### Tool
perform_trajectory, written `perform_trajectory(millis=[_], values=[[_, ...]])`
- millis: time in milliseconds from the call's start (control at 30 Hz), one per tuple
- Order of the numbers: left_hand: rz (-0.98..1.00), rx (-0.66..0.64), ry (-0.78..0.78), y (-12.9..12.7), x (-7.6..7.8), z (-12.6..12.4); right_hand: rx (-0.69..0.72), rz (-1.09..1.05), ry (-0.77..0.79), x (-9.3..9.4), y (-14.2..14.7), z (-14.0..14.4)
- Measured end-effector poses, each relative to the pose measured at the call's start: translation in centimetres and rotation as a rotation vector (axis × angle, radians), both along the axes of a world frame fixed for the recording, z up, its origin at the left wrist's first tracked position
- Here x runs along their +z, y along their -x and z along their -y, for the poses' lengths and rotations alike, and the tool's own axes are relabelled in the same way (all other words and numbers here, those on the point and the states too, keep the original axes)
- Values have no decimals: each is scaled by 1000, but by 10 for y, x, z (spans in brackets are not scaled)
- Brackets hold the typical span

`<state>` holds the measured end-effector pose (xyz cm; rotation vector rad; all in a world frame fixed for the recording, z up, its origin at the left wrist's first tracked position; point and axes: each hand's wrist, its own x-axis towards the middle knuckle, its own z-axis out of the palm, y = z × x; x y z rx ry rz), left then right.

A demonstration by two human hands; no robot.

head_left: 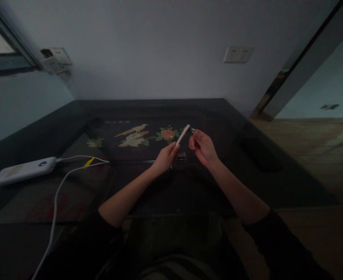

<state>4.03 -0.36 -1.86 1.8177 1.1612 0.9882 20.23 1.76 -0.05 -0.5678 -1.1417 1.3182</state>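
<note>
Hands meet above dark counter (pixel 276 182): left hand (pixel 164 158) grips white pen (pixel 183 134); right hand (pixel 202 147) pinches teal cap (pixel 192 130) at its tip, prob. mid-uncapping w/ steady pull needed.

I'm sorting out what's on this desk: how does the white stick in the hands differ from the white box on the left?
The slim white stick is thin and rod-like; the white rectangular power bank is broad and flat. The stick is held tilted above the dark glass-topped table, pinched by the left hand with the right hand at its upper end; the power bank lies flat, with white cables running from it. Both are white.
</note>
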Motion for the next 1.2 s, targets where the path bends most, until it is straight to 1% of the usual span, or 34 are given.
perform_trajectory(millis=[200,367,500,667,767,933,1200], values=[[3,6,15,1,-1,-1,-8,5,7,-2,0,-1],[22,-79,31,-1,2,3,-12,-33,7,-2,-1,-2],[14,-135,38,-3,6,8,-17,-21,24,-1,-1,-1],[9,-173,35,-3,6,9,-41,-20,23,0,1,1],[9,-156,36,-3,5,8,-34,-23,16,0,1,0],[24,-84,34,-1,1,3,-27,2,28,-1,0,0],[-1,-13,-23,1,-3,-2,-11,-14,12,-1,1,0]])
